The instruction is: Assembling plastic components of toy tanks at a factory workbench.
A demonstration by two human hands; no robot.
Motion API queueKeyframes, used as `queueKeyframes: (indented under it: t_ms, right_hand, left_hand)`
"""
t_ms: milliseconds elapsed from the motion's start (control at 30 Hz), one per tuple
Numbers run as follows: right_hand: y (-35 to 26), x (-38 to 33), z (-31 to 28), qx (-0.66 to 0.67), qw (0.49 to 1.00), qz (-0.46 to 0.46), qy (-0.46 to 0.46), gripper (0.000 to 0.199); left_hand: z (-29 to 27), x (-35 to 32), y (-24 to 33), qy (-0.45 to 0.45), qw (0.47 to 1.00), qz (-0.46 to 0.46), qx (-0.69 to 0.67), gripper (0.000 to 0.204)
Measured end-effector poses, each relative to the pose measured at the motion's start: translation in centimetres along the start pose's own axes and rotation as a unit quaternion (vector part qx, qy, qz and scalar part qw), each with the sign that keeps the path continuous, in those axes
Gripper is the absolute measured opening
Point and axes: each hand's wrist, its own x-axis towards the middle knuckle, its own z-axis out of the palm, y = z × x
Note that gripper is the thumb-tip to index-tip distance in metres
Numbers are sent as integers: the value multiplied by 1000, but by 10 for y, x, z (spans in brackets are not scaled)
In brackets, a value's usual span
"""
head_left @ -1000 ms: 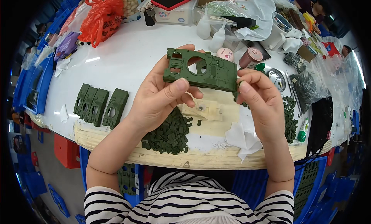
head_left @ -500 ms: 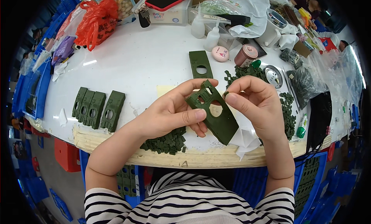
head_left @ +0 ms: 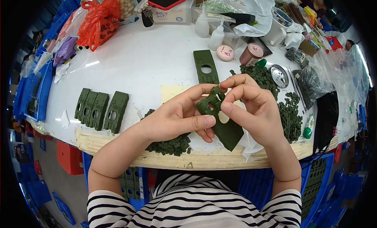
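Note:
My left hand [head_left: 178, 116] is closed round a dark green plastic toy-vehicle hull [head_left: 227, 133], thumb on top and fingers underneath. The hull is tilted, with a round hole in its middle and smaller openings at its far end. My right hand [head_left: 253, 106] is pinched at the hull's far right edge, its fingertips touching it; whatever is between them is hidden. Beyond my hands lies another such hull [head_left: 205, 67]. Several more hulls [head_left: 101, 110] stand in a row at the left. Heaps of small green pieces lie below my left wrist [head_left: 172, 145] and at the right [head_left: 290, 116].
A yellowish sheet [head_left: 169, 92] lies beyond my left hand. Farther back stand two white squeeze bottles [head_left: 216, 37], a round pink tin [head_left: 225, 53] and a reddish jar [head_left: 251, 55]. Tweezers [head_left: 298, 90] and a green-white tube [head_left: 308, 127] lie right. A red bag [head_left: 100, 25] is back left.
My right hand has moved left onto the hull's far end; the small green piece seen in its fingertips before is hidden now. The hull has shifted and turned slightly in my left hand.

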Motion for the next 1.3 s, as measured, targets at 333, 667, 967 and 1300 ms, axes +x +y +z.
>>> queueKeyframes:
  t_ms: [333, 667, 967, 1300]
  right_hand:
    - [6, -3, 10, -68, 995, -63, 18, 9]
    - [6, -3, 10, -68, 995, -64, 24, 8]
    - [6, -3, 10, -91, 992, -80, 23, 8]
    - [3, -3, 10, -100, 991, -83, 22, 9]
  left_hand:
    - [3, 0, 0, -13, 1000, -2, 8, 69]
    - [3, 1, -1, -14, 1000, 3, 16, 67]
    - [4, 0, -1, -11, 1000, 6, 28, 67]
    - [3, 1, -5, -17, 998, 31, 44, 66]
